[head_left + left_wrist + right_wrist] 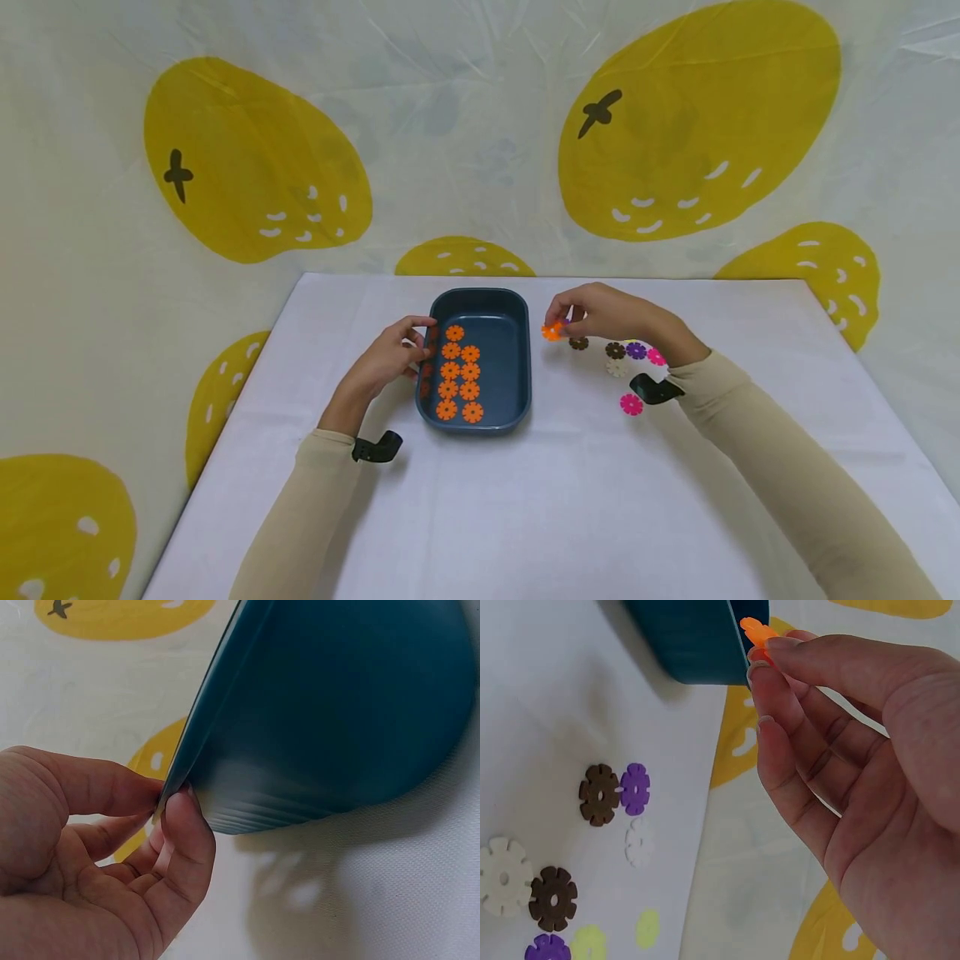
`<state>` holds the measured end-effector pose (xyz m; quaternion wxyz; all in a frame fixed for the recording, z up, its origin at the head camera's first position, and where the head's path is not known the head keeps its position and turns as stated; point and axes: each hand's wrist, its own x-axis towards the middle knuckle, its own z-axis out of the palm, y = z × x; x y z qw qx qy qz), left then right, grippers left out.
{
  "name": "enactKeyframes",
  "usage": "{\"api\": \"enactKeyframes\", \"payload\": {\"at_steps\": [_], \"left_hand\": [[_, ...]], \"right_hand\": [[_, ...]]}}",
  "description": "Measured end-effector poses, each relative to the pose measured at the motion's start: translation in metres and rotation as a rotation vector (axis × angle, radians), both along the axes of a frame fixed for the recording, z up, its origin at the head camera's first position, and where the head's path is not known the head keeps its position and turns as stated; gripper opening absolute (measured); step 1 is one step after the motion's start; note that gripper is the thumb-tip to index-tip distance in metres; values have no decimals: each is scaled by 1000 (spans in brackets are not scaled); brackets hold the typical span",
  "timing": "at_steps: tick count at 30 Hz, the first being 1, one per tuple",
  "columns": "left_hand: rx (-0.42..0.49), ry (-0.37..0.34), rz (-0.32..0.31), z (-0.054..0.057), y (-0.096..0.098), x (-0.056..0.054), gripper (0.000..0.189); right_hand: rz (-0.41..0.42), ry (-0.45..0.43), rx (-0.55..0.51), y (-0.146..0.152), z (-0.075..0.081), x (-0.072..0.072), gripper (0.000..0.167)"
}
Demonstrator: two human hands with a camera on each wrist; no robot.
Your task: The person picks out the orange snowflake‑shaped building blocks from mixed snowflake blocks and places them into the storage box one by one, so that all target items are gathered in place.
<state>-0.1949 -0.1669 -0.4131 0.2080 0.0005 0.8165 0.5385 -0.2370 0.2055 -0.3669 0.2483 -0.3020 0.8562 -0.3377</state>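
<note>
A dark blue rectangular tray (510, 417) stands on the white table, with two columns of orange notched discs (450, 371) lying flat along its left half. My left hand (390, 354) pinches the tray's left rim; the left wrist view shows thumb and fingers on either side of that rim (196, 727). Just right of the tray, above the table, my right hand (600, 310) holds one orange notched disc (552, 332) between thumb and fingertips. In the right wrist view this orange disc (757, 631) overlaps the tray's edge.
Right of the tray lie loose notched discs: brown (615, 351), purple (636, 350), cream (617, 368) and pink (632, 405). Pale yellow discs (647, 928) show in the right wrist view. Behind the table hangs a cloth (465, 125) with yellow fruit shapes.
</note>
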Motion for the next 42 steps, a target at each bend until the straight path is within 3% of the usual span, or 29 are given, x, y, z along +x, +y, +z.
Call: {"api": "enactKeyframes", "payload": {"at_steps": [15,23,42], "left_hand": [[5,-6,2,1,0,-1,54],[8,2,-3,1,0,0,53],[2,-4,-1,1,1,-1,54]], "right_hand": [[5,-55,-20,-19,4,-5,22],[45,17,-23,-32,3,-11,26],[60,-1,-11,-67,4,-20,23]]}}
